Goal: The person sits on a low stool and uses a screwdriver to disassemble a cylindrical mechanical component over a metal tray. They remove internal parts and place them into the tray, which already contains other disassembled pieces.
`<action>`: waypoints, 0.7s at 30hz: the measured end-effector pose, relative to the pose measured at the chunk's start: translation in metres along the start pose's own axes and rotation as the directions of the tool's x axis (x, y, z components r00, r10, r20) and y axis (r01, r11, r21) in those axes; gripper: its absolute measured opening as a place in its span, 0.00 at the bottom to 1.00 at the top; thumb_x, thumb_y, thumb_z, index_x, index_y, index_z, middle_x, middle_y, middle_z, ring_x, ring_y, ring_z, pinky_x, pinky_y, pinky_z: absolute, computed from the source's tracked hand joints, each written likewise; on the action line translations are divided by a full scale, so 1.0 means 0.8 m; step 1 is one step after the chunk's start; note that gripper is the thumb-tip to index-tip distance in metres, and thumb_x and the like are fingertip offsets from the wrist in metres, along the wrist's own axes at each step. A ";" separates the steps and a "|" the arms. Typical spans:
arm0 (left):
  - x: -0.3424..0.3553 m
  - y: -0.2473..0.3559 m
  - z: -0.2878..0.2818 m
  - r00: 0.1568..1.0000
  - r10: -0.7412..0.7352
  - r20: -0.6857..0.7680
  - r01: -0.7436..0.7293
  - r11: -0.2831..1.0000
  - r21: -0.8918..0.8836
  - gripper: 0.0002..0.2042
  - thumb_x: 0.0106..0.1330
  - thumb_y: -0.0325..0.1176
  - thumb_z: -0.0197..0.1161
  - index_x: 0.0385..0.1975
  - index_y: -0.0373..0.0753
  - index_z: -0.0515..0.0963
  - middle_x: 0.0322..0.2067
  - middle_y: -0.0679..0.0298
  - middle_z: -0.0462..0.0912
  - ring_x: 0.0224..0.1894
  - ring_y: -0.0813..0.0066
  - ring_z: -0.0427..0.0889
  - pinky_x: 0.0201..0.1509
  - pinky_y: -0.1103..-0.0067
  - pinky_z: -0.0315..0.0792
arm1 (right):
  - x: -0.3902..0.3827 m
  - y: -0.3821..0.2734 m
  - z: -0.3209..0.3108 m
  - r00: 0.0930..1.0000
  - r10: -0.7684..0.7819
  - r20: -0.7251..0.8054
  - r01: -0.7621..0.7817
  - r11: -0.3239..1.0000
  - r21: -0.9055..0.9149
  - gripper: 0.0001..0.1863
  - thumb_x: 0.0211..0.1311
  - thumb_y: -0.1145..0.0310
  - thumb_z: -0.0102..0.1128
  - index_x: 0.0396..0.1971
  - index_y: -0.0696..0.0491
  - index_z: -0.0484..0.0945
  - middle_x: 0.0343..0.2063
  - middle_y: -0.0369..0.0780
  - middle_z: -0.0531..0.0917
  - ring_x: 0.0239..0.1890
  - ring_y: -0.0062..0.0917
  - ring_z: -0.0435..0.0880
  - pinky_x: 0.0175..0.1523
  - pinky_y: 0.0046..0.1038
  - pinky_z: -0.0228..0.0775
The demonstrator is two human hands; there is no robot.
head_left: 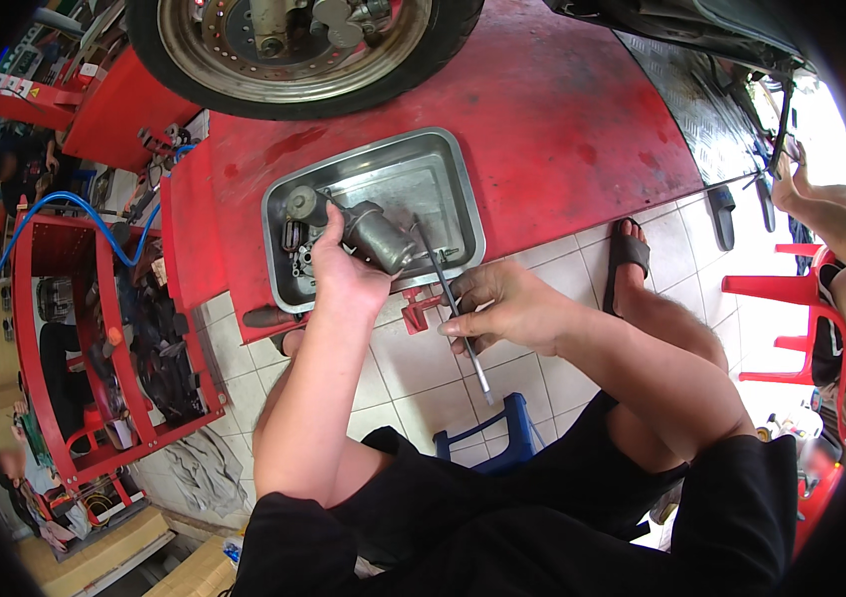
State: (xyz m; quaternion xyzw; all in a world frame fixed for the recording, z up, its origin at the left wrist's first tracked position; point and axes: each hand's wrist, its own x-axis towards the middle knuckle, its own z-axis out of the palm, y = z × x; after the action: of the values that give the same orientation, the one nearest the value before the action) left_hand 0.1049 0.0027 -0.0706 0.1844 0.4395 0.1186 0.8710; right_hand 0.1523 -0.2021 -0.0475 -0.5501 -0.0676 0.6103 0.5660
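Observation:
A steel tray (pixel 423 154) rests on the red platform, with some small metal parts in it. My left hand (pixel 343 259) holds a grey cylindrical metal part (pixel 383 239) over the tray's left half; my fingers are mostly hidden behind it. My right hand (pixel 497 308) grips a long thin dark rod (pixel 433 254) just outside the tray's near right corner; its upper end is over the tray beside the cylinder and its pale lower end points toward me.
A wheel (pixel 303 95) stands on the red platform (pixel 572 119) beyond the tray. A red tool trolley (pixel 134 438) with a blue hose (pixel 50 209) is at left; a blue stool (pixel 482 443) is below. Red plastic chairs (pixel 776 298) and another person's legs (pixel 826 199) are at right.

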 end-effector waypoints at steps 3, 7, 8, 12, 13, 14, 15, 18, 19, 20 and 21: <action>0.000 0.007 -0.001 0.999 0.035 -0.024 -0.034 0.998 0.048 0.25 0.73 0.55 0.51 0.58 0.41 0.69 0.52 0.54 0.75 0.53 0.51 0.74 0.60 0.53 0.67 | -0.005 0.011 0.012 0.999 0.038 0.001 -0.038 0.995 0.097 0.15 0.61 0.76 0.67 0.45 0.65 0.75 0.36 0.43 0.82 0.36 0.28 0.87 0.42 0.32 0.83; -0.001 0.013 -0.001 0.996 0.071 -0.045 -0.068 0.996 0.065 0.26 0.73 0.55 0.51 0.58 0.40 0.68 0.52 0.53 0.75 0.53 0.50 0.74 0.60 0.51 0.67 | -0.008 0.019 0.024 0.997 0.077 -0.002 -0.077 0.991 0.108 0.16 0.63 0.75 0.65 0.47 0.65 0.73 0.36 0.43 0.82 0.36 0.29 0.87 0.41 0.29 0.83; -0.002 0.013 -0.001 0.996 0.069 -0.051 -0.066 0.996 0.057 0.26 0.73 0.55 0.51 0.58 0.40 0.68 0.52 0.52 0.75 0.53 0.50 0.74 0.60 0.51 0.67 | -0.007 0.018 0.024 0.995 0.094 -0.012 -0.093 0.992 0.085 0.16 0.64 0.75 0.65 0.47 0.65 0.72 0.35 0.43 0.82 0.36 0.29 0.87 0.40 0.28 0.83; -0.005 0.013 0.001 0.997 0.067 -0.049 -0.066 0.997 0.039 0.26 0.73 0.55 0.51 0.58 0.40 0.67 0.52 0.51 0.75 0.54 0.49 0.74 0.60 0.51 0.66 | -0.002 -0.006 0.004 0.995 -0.074 -0.066 0.060 0.980 -0.192 0.18 0.66 0.75 0.62 0.52 0.65 0.72 0.34 0.46 0.84 0.28 0.28 0.87 0.33 0.27 0.82; -0.006 0.013 0.001 0.996 0.070 -0.047 -0.069 0.997 0.034 0.26 0.73 0.56 0.51 0.58 0.40 0.67 0.52 0.51 0.75 0.54 0.49 0.74 0.61 0.50 0.66 | -0.002 -0.015 -0.005 0.985 -0.121 -0.125 0.080 0.953 -0.291 0.18 0.66 0.75 0.61 0.53 0.65 0.72 0.34 0.47 0.84 0.26 0.28 0.87 0.31 0.27 0.82; -0.007 0.013 0.001 0.997 0.062 -0.053 -0.061 0.998 0.030 0.26 0.73 0.56 0.51 0.59 0.40 0.67 0.52 0.51 0.75 0.54 0.49 0.74 0.61 0.50 0.66 | -0.001 -0.024 -0.014 0.967 -0.209 -0.145 0.143 0.918 -0.369 0.18 0.67 0.75 0.60 0.54 0.65 0.72 0.35 0.48 0.85 0.25 0.28 0.86 0.30 0.27 0.81; -0.007 0.013 0.001 0.997 0.052 -0.056 -0.051 0.998 0.027 0.26 0.73 0.56 0.51 0.59 0.40 0.67 0.52 0.51 0.75 0.54 0.49 0.74 0.61 0.50 0.66 | 0.001 -0.033 -0.022 0.971 -0.176 -0.163 0.119 0.944 -0.307 0.19 0.68 0.74 0.59 0.56 0.65 0.72 0.36 0.49 0.85 0.24 0.28 0.86 0.29 0.27 0.81; -0.008 0.014 -0.001 0.998 0.026 -0.055 -0.024 0.999 0.030 0.27 0.73 0.56 0.51 0.59 0.40 0.66 0.53 0.51 0.74 0.54 0.49 0.74 0.61 0.51 0.66 | 0.005 -0.052 -0.043 0.982 -0.169 -0.085 0.171 0.985 0.017 0.20 0.67 0.77 0.52 0.57 0.66 0.71 0.40 0.52 0.84 0.26 0.31 0.86 0.34 0.28 0.82; -0.008 0.014 -0.002 0.999 0.022 -0.050 -0.020 0.999 0.038 0.27 0.73 0.56 0.51 0.59 0.40 0.66 0.53 0.51 0.74 0.54 0.49 0.74 0.61 0.51 0.66 | 0.007 -0.054 -0.047 0.981 -0.189 -0.046 0.193 0.974 0.121 0.20 0.66 0.78 0.51 0.57 0.67 0.71 0.40 0.52 0.84 0.27 0.31 0.87 0.37 0.29 0.82; -0.007 0.014 -0.002 0.999 0.017 -0.046 -0.015 1.000 0.023 0.27 0.73 0.56 0.51 0.59 0.40 0.66 0.53 0.51 0.74 0.54 0.50 0.74 0.61 0.51 0.66 | 0.008 -0.054 -0.050 0.979 -0.198 -0.040 0.202 0.958 0.202 0.20 0.65 0.80 0.50 0.57 0.68 0.71 0.41 0.53 0.84 0.29 0.32 0.87 0.39 0.30 0.83; -0.007 0.014 -0.003 0.999 0.016 -0.038 -0.015 1.000 0.016 0.27 0.73 0.56 0.51 0.59 0.40 0.66 0.53 0.51 0.73 0.54 0.50 0.74 0.61 0.51 0.66 | 0.012 -0.052 -0.049 0.969 -0.243 -0.048 0.248 0.941 0.230 0.20 0.62 0.82 0.47 0.55 0.69 0.71 0.42 0.53 0.83 0.33 0.32 0.87 0.44 0.31 0.82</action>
State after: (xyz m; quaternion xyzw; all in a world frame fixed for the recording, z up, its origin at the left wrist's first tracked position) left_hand 0.0991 0.0114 -0.0629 0.1922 0.4556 0.1256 0.8600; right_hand 0.2098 -0.2014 -0.0390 -0.4725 -0.0580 0.5336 0.6991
